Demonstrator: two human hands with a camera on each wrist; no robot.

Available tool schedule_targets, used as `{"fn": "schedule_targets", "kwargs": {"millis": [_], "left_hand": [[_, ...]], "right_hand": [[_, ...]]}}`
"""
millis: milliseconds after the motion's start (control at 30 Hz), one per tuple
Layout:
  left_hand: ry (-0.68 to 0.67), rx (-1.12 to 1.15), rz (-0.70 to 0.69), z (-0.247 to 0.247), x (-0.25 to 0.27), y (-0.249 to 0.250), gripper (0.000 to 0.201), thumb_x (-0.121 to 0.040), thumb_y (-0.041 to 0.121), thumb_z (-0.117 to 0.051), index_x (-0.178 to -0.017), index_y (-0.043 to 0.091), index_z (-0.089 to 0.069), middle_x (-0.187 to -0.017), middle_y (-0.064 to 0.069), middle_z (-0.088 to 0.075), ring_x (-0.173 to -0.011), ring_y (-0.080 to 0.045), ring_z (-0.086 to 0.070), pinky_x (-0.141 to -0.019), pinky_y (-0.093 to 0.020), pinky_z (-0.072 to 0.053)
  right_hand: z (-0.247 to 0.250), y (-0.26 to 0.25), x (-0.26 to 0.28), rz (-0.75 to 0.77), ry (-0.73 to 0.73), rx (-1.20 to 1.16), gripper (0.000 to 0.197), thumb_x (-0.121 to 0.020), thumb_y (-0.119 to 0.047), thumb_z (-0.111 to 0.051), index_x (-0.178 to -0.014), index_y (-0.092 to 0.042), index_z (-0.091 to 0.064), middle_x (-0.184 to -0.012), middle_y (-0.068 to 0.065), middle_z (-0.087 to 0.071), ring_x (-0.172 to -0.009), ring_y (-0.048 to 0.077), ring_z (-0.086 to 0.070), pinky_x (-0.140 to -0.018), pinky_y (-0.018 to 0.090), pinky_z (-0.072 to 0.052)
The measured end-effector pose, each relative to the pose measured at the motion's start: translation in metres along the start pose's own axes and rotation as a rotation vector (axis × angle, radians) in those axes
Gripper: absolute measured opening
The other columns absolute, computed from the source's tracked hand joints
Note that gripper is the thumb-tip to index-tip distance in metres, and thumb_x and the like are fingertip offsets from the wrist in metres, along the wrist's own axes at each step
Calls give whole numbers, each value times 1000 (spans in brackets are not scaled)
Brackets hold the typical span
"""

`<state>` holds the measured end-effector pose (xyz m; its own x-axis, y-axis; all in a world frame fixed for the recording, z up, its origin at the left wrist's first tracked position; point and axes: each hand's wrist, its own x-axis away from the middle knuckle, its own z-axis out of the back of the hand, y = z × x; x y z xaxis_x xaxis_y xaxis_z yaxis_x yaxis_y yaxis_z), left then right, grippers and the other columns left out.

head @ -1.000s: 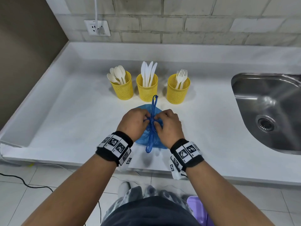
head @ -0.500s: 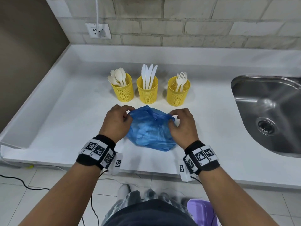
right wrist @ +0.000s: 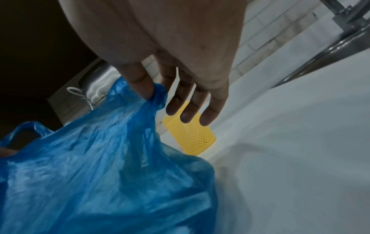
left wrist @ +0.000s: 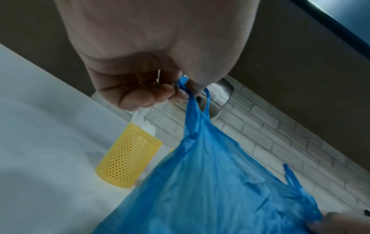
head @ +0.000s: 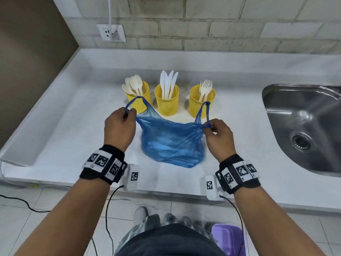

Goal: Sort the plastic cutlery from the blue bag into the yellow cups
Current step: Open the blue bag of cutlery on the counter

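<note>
A blue plastic bag (head: 171, 143) (left wrist: 210, 190) (right wrist: 96, 166) hangs stretched between both hands over the white counter (head: 73, 137). My left hand (head: 120, 126) (left wrist: 152, 88) pinches its left handle loop. My right hand (head: 217, 137) (right wrist: 160, 88) pinches the right handle between thumb and forefinger, other fingers straight. Behind the bag stand three yellow mesh cups: the left cup (head: 140, 100) (left wrist: 128, 159) holds white spoons (head: 133, 85), the middle cup (head: 167, 100) white knives (head: 168, 83), the right cup (head: 200, 102) (right wrist: 190, 134) white forks (head: 205, 87). What lies inside the bag is unclear.
A steel sink (head: 304, 126) is sunk into the counter at the right. A wall socket with a white cable (head: 111, 32) sits on the brick wall at the back left. A purple container (head: 228, 239) stands on the floor below.
The knotted bag has been untied. Both hands moved apart and upward, each taking one handle, and the bag now hangs open-topped between them.
</note>
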<state>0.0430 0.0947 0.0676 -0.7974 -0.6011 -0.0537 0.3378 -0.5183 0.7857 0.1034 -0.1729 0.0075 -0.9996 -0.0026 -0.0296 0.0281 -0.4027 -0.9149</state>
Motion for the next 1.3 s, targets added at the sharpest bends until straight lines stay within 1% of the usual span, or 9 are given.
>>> {"fn": "schedule_targets", "kwargs": {"millis": [233,300,433,567,733,867,967,1133,1300], "left_hand": [[-40,385,18,-1,15,41,23,-98,29,-59,-96,15,-41,-68,-8,-60,-53,-20,-56,-55,-32,-48],[15,444,-124,2,23,52,26,-97,22,-61,-99,15,-36,-72,-12,-60,-57,-24,-60,-57,-36,-53],[-153,130,-592,-3,25,59,19,-94,15,-64,-104,14,-48,-94,1,-67,-88,-14,-66,-78,-29,-55],[-527,-476,-850,-25,7,40,30,-83,37,-60,-111,27,-65,-105,4,-67,-105,-24,-58,-95,-44,-46],[-583,-941,-734,-32,10,18,48,-78,60,-67,-118,34,-61,-108,3,-63,-101,-26,-56,-78,-36,-31],[-445,-954,-594,-28,9,10,31,-88,30,-63,-119,27,-61,-109,-2,-67,-101,-30,-61,-80,-38,-36],[-312,-729,-476,-24,8,9,22,-91,15,-57,-109,19,-69,-106,-8,-68,-100,-34,-62,-84,-42,-48],[-141,-220,-248,-7,5,10,17,-90,7,-61,-98,11,-75,-88,-5,-73,-81,-25,-62,-73,-26,-41],[-255,474,289,10,4,7,20,-97,1,-55,-87,10,-71,-78,-3,-69,-74,-18,-61,-74,-29,-55]], "right_hand": [[-8,-35,8,188,-140,-81,12,-84,-8,-68,-91,-17,-71,-103,-2,-70,-97,8,-65,-88,25,-50],[-3,-53,13,188,-190,-207,10,-82,-6,-63,-87,-12,-70,-97,2,-75,-94,12,-70,-87,28,-53],[12,-85,29,203,-364,-446,15,-87,11,-45,-86,6,-59,-79,28,-67,-75,23,-67,-79,26,-54],[19,-94,38,189,-436,-446,18,-81,-1,-38,-76,4,-54,-57,10,-47,-54,26,-42,-59,47,-43],[26,-84,38,229,-241,-80,23,-90,-16,-47,-73,-7,-60,-58,-10,-55,-56,8,-46,-61,27,-37],[23,-64,29,234,-253,448,13,-91,-31,-62,-89,-18,-63,-64,-5,-55,-63,14,-53,-63,30,-39],[19,-52,27,179,-338,800,37,-93,-47,-61,-112,-16,-62,-104,4,-56,-88,29,-60,-74,37,-51],[11,-37,23,211,-136,1094,23,-88,-30,-65,-99,-12,-73,-121,14,-45,-110,39,-43,-80,43,-40],[20,-28,6,-9,-219,684,19,-96,-18,-48,-102,-7,-62,-108,20,-64,-100,42,-61,-80,43,-50]]}}
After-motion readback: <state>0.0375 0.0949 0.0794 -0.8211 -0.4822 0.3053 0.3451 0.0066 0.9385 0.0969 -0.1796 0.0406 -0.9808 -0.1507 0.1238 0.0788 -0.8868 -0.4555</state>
